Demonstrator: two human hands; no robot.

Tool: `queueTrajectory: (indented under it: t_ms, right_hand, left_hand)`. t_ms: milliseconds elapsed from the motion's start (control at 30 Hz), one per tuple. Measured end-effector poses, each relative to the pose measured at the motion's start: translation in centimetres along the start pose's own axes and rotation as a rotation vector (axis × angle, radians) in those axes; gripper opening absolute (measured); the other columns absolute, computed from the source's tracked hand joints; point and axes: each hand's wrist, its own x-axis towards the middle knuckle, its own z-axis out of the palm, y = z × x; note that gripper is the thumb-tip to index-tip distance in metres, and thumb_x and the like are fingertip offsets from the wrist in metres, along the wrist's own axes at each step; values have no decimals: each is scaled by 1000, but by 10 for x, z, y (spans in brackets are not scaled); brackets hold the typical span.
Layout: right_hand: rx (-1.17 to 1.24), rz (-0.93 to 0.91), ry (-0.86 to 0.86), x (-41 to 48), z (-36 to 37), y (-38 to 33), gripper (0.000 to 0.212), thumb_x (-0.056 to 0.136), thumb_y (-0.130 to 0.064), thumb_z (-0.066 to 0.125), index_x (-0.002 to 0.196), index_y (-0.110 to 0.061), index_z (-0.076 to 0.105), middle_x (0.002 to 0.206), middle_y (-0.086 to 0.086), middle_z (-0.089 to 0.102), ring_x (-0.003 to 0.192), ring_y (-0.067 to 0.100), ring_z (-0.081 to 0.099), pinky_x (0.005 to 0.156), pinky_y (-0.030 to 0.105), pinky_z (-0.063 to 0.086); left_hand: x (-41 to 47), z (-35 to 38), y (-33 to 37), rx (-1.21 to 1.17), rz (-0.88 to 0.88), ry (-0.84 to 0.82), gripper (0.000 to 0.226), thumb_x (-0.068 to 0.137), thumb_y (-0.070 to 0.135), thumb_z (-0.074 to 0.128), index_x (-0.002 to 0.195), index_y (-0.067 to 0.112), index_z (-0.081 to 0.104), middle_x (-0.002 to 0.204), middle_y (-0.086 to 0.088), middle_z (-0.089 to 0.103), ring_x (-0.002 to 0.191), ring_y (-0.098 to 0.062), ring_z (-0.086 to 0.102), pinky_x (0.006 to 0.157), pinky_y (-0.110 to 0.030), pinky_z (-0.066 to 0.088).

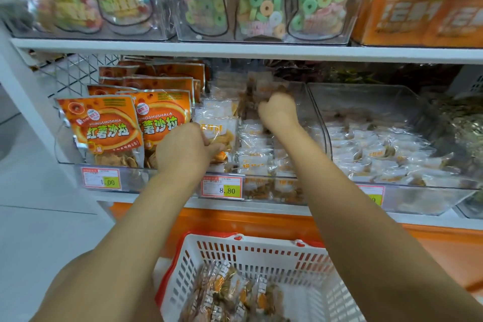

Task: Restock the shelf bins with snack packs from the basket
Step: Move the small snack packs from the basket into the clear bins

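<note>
A clear shelf bin (312,102) in the middle of the shelf holds several small white-and-clear snack packs (254,144). My left hand (185,149) is at the bin's front left and pinches one snack pack (222,136) with orange snacks inside. My right hand (278,111) reaches deeper into the same bin, fingers curled down among the packs at the back; what it holds is hidden. Below, a white basket (264,253) with red rim holds several more snack packs (230,293).
Orange sweet-potato snack bags (104,128) stand in the bin to the left. Another clear bin (386,159) of small packs lies to the right. Price tags (222,187) line the shelf edge. The upper shelf carries candy-ring bags (321,0) and orange boxes (418,18).
</note>
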Motion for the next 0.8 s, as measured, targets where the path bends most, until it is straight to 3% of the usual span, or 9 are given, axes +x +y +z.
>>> queueTrajectory:
  t_ms: [133, 233, 300, 400, 467, 633, 733, 800]
  right_hand:
    - [181, -52, 103, -37, -9, 9, 34, 96, -22, 51, 119, 2, 51, 118, 16, 56, 106, 29, 56, 83, 29, 44]
    - [286, -99, 28, -67, -17, 19, 22, 95, -21, 51, 111, -7, 58, 83, -4, 57, 70, 8, 54, 55, 13, 41]
    - [330, -119, 7, -90, -19, 25, 16, 96, -20, 50, 106, -10, 57, 74, -8, 51, 64, 3, 49, 50, 12, 39]
    - [365, -126, 3, -115, -18, 35, 14, 96, -21, 50, 104, -12, 58, 80, -6, 55, 72, 10, 52, 58, 23, 38]
    - [310, -105, 19, -117, -18, 38, 17, 95, -15, 47, 105, -10, 61, 94, 1, 62, 80, 15, 54, 66, 24, 39]
    - [168, -95, 43, -82, -22, 31, 36, 90, 1, 47, 126, -4, 51, 128, 14, 52, 110, 27, 54, 79, 26, 41]
    - [86, 37, -12, -49, -20, 24, 48, 89, 2, 53, 134, 2, 37, 136, 20, 44, 124, 33, 47, 93, 35, 43]
    - [29, 105, -28, -32, -16, 23, 41, 90, 0, 54, 129, 6, 42, 133, 22, 48, 124, 34, 49, 96, 36, 43]
  left_hand:
    - [-4, -2, -13, -48, -6, -17, 34, 86, 43, 66, 65, 17, 58, 63, -2, 58, 63, -22, 59, 54, -29, 40]
    - [-10, -3, -17, -38, 7, -51, 27, 87, 35, 67, 67, 20, 57, 76, -4, 65, 70, -23, 61, 59, -30, 39]
    - [-14, -1, -20, 31, 19, -54, 15, 87, 31, 68, 82, 17, 67, 89, -6, 68, 82, -27, 64, 64, -32, 41]
    - [-21, 2, -26, 69, 36, -50, 19, 91, 29, 63, 95, 14, 72, 98, -7, 71, 89, -27, 63, 68, -34, 47]
    - [-26, 4, -29, 54, 50, -45, 21, 92, 30, 61, 98, 13, 71, 98, -6, 70, 91, -25, 63, 70, -34, 47]
    - [-28, 5, -36, -82, 91, -33, 12, 92, 28, 60, 88, 17, 61, 83, -2, 69, 76, -18, 63, 66, -32, 49]
    - [-29, 4, -36, -144, 168, -17, 16, 93, 27, 55, 81, 18, 59, 71, 0, 65, 68, -17, 61, 58, -29, 44]
    - [-27, 4, -34, -188, 223, -24, 18, 93, 27, 55, 80, 17, 61, 69, 0, 63, 69, -18, 60, 62, -34, 50]
